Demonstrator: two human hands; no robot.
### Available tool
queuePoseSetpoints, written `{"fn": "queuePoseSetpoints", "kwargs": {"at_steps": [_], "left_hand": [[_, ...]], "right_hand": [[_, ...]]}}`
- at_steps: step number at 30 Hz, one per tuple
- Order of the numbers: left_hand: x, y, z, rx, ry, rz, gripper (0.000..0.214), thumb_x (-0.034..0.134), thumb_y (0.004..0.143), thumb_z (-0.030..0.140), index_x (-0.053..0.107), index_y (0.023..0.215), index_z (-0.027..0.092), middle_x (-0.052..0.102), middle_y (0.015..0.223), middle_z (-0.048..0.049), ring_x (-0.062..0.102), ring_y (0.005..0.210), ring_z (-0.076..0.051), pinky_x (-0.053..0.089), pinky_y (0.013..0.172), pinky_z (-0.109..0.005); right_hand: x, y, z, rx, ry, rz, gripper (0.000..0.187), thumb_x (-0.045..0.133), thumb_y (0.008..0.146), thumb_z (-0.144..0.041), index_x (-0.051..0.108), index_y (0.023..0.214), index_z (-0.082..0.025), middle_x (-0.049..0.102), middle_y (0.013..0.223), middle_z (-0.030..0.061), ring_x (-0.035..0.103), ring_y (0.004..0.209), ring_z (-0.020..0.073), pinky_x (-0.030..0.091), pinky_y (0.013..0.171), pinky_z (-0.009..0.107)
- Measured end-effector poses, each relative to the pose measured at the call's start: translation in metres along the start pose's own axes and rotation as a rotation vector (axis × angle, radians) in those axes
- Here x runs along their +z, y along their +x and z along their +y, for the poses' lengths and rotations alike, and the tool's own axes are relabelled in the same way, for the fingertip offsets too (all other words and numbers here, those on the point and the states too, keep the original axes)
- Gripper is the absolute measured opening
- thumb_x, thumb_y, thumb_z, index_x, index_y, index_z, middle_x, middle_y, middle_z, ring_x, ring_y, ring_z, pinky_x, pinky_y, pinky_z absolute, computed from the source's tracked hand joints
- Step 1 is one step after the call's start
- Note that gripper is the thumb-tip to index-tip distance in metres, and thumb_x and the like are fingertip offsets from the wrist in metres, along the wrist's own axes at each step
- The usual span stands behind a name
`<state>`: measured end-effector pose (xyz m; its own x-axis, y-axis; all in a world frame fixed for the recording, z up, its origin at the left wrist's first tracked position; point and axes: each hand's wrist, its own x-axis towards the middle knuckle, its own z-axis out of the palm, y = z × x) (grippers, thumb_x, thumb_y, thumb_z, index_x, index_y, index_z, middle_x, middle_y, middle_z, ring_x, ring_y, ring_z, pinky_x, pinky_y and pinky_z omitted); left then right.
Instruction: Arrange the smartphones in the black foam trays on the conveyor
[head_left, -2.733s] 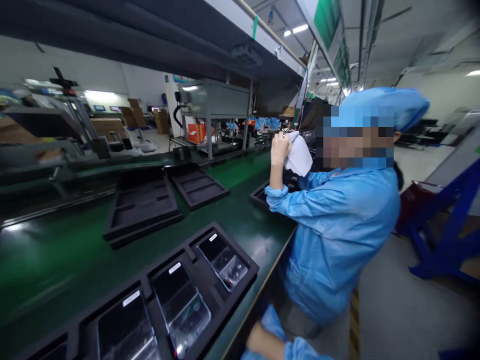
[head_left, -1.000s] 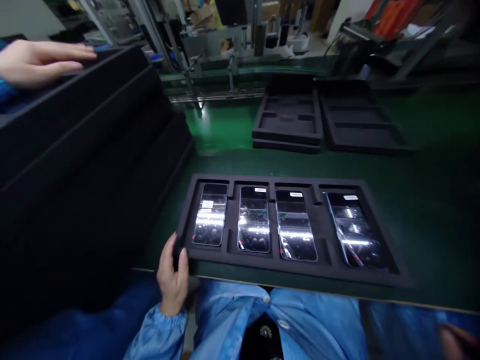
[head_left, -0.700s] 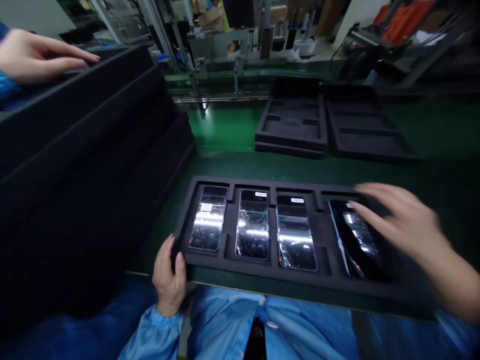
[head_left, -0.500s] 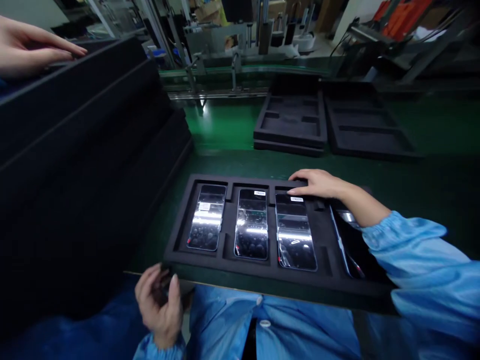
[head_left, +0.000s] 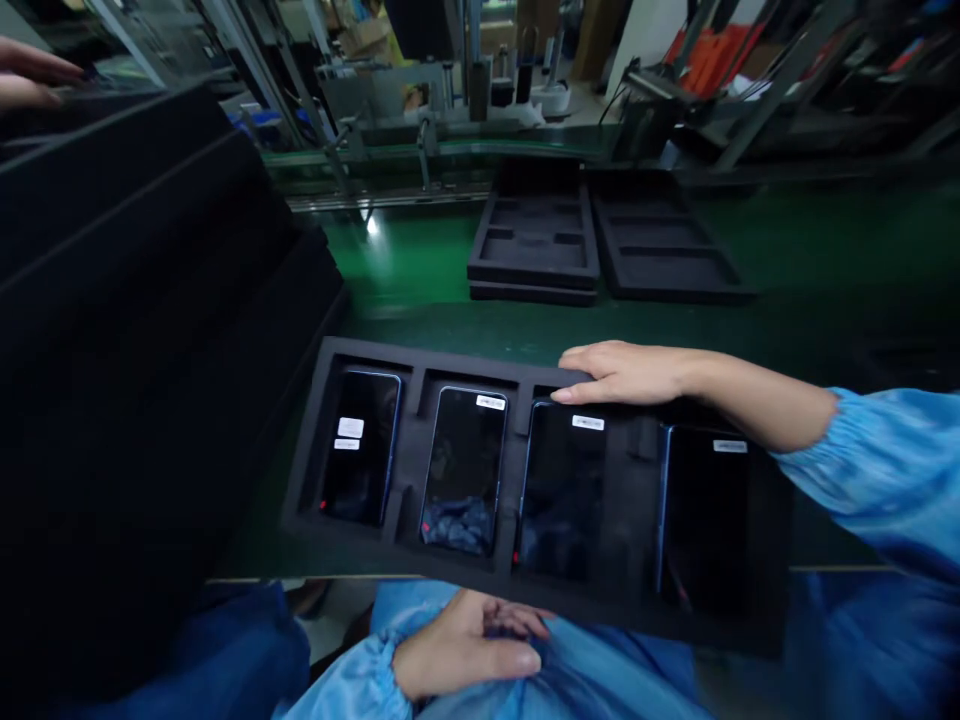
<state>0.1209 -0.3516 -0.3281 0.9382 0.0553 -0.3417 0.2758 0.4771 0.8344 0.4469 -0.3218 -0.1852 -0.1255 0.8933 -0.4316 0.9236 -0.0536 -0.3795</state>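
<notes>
A black foam tray (head_left: 465, 375) lies tilted in front of me, its near side overhanging the table edge. Several phones rest in its compartments, screens up with white labels: a left one (head_left: 367, 440), a second (head_left: 463, 460), a third (head_left: 566, 480) and a right one (head_left: 705, 520). My right hand (head_left: 626, 372) grips the tray's far rim, thumb inside the third compartment and fingers over the outer side. Below the near rim, in front of my lap, is my left hand (head_left: 472, 645), fingers loosely bent, thumb apart, nothing in it.
A tall stack of black foam trays (head_left: 150, 330) stands at left, with another person's hand (head_left: 34, 75) at its top. Farther back on the green surface (head_left: 390, 260) are stacked trays (head_left: 532, 255) and another tray (head_left: 667, 250). Metal machine frames stand behind.
My left hand has moved right, from the tray's near left corner to below its near rim. The tray has turned and come nearer, its near side now past the table edge. My right hand keeps its grip.
</notes>
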Motion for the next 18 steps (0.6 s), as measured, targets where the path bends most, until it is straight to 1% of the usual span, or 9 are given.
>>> {"fn": "queuePoseSetpoints", "kwargs": {"at_steps": [3,6,9,10,11,12,13,16,18], "left_hand": [[0.009,0.000,0.023,0.124,0.151,-0.004,0.055,0.075,0.067,0.046,0.062,0.110,0.014,0.065,0.108,-0.0128,0.059,0.101,-0.027,0.045,0.092,-0.039],[0.007,0.005,0.061,0.227,0.237,0.063,0.042,0.072,0.073,0.041,0.064,0.104,0.013,0.066,0.101,-0.0112,0.060,0.097,-0.026,0.046,0.089,-0.036],[-0.008,0.029,0.111,0.247,0.155,0.156,0.044,0.065,0.077,0.031,0.054,0.116,0.015,0.065,0.103,-0.0097,0.063,0.092,-0.022,0.050,0.081,-0.032],[-0.016,0.041,0.128,0.252,0.204,0.199,0.048,0.062,0.075,0.024,0.049,0.121,0.015,0.065,0.102,-0.0091,0.063,0.089,-0.020,0.052,0.076,-0.030],[-0.025,0.053,0.147,0.267,0.336,0.307,0.047,0.057,0.072,0.016,0.050,0.119,0.012,0.066,0.096,-0.0084,0.063,0.082,-0.019,0.052,0.066,-0.026],[-0.034,0.065,0.165,0.259,0.530,0.394,0.044,0.050,0.069,0.009,0.053,0.113,0.011,0.066,0.093,-0.0075,0.063,0.081,-0.017,0.051,0.065,-0.024],[-0.043,0.076,0.182,0.257,0.590,0.443,0.041,0.047,0.066,0.006,0.057,0.106,0.009,0.066,0.090,-0.0079,0.063,0.079,-0.017,0.051,0.067,-0.024],[-0.065,0.100,0.226,0.218,0.725,0.571,0.039,0.046,0.065,0.005,0.058,0.101,0.007,0.064,0.076,-0.0083,0.062,0.068,-0.020,0.051,0.065,-0.031],[-0.072,0.110,0.246,0.177,0.866,0.599,0.036,0.047,0.063,0.005,0.062,0.096,0.008,0.063,0.073,-0.0077,0.062,0.069,-0.022,0.051,0.070,-0.035]], "right_hand": [[-0.011,-0.038,0.009,0.097,0.233,0.106,0.055,0.047,0.077,-0.070,0.059,0.086,-0.017,0.060,0.094,0.0072,0.057,0.089,0.0255,0.047,0.078,0.036],[-0.012,-0.073,0.021,0.283,0.678,0.259,0.058,0.061,0.069,-0.068,0.061,0.099,-0.019,0.063,0.092,0.0071,0.061,0.084,0.0278,0.051,0.069,0.038],[0.005,-0.093,0.019,0.457,0.969,0.600,0.060,0.070,0.064,-0.063,0.061,0.105,-0.020,0.064,0.092,0.0092,0.062,0.077,0.0298,0.052,0.061,0.039],[0.016,-0.095,0.015,0.493,0.981,0.749,0.057,0.070,0.065,-0.062,0.061,0.103,-0.020,0.064,0.093,0.0093,0.062,0.077,0.0297,0.053,0.061,0.039],[0.030,-0.095,0.009,0.511,0.968,0.891,0.054,0.069,0.067,-0.061,0.061,0.102,-0.021,0.064,0.096,0.0089,0.062,0.080,0.0294,0.053,0.063,0.039],[0.046,-0.094,0.001,0.508,0.946,1.012,0.050,0.067,0.071,-0.061,0.060,0.101,-0.022,0.063,0.100,0.0078,0.062,0.085,0.0287,0.053,0.066,0.038],[0.066,-0.090,-0.008,0.474,0.943,1.108,0.047,0.064,0.074,-0.060,0.059,0.103,-0.023,0.063,0.103,0.0067,0.060,0.091,0.0277,0.053,0.071,0.037],[0.133,-0.072,-0.044,0.313,1.080,1.112,0.042,0.062,0.080,-0.054,0.052,0.107,-0.023,0.061,0.101,0.0057,0.058,0.087,0.0220,0.051,0.070,0.032],[0.176,-0.057,-0.074,0.306,1.174,1.009,0.041,0.063,0.079,-0.054,0.050,0.098,-0.020,0.058,0.076,0.0026,0.052,0.063,0.0158,0.045,0.056,0.027]]}}
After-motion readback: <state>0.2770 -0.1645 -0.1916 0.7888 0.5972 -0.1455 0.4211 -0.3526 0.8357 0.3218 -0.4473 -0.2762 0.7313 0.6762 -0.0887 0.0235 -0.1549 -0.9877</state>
